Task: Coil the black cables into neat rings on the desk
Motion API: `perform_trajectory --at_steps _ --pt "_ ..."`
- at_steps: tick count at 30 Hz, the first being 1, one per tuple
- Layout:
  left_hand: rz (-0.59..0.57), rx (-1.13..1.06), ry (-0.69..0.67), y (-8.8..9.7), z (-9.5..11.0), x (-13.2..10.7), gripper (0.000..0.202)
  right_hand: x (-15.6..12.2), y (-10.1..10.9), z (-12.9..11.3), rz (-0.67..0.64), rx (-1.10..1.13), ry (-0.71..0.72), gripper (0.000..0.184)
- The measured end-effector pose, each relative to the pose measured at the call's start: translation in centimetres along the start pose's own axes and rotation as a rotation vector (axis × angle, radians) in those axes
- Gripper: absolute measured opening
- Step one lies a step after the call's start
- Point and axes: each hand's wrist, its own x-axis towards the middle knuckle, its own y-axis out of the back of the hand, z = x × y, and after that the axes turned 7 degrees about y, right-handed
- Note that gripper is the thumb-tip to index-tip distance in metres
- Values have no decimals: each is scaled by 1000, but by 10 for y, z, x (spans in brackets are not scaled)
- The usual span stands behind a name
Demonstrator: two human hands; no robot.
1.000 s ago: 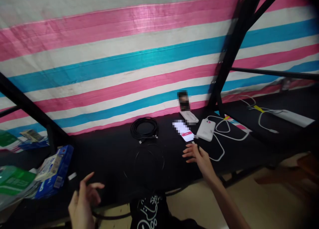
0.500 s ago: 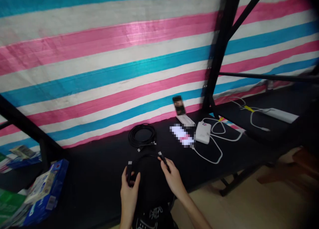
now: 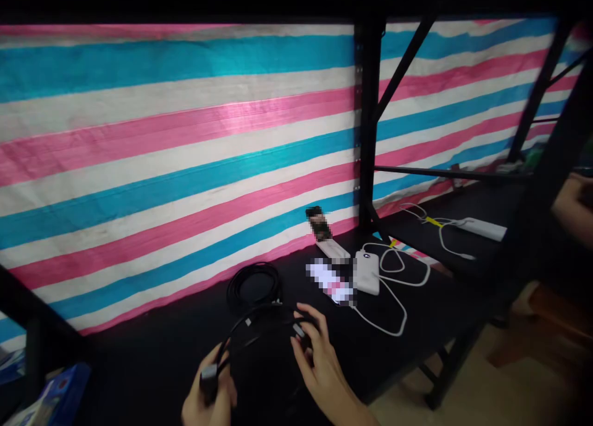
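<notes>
My left hand (image 3: 206,396) is closed on one plug end of a thin black cable (image 3: 250,324) low in the view. My right hand (image 3: 317,359) pinches the cable's other plug end (image 3: 299,331). The cable arcs up in a loop between both hands, above the black table (image 3: 152,358). Just behind the loop lies a coiled black cable (image 3: 253,286) on the table.
A phone (image 3: 331,281), a white power bank (image 3: 365,271) and white cords (image 3: 393,293) lie to the right. A black rack post (image 3: 365,123) stands before a striped tarp (image 3: 185,136). A white power strip (image 3: 479,228) lies further right. Another person's hand (image 3: 572,207) shows at the right edge. A blue box (image 3: 60,395) sits low left.
Both hands came together from apart, took hold of the thin black cable's ends and lifted its loop. The view swung up and left.
</notes>
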Motion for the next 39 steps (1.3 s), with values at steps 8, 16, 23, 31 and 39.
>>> perform_trajectory --at_steps 8,16,23,31,39 --pt "-167 -77 192 -25 0 30 63 19 3 23 -28 111 17 42" --pt "-277 -45 16 -38 10 44 42 41 8 30 24 323 -173 28" --pt "-321 48 106 -43 -9 64 44 40 0 46 -111 365 -369 36" --pt "-160 -35 31 -51 13 89 27 87 -25 57 -37 524 -464 46" --pt "139 -594 122 -64 15 127 30 151 -49 69 -192 576 -373 36"
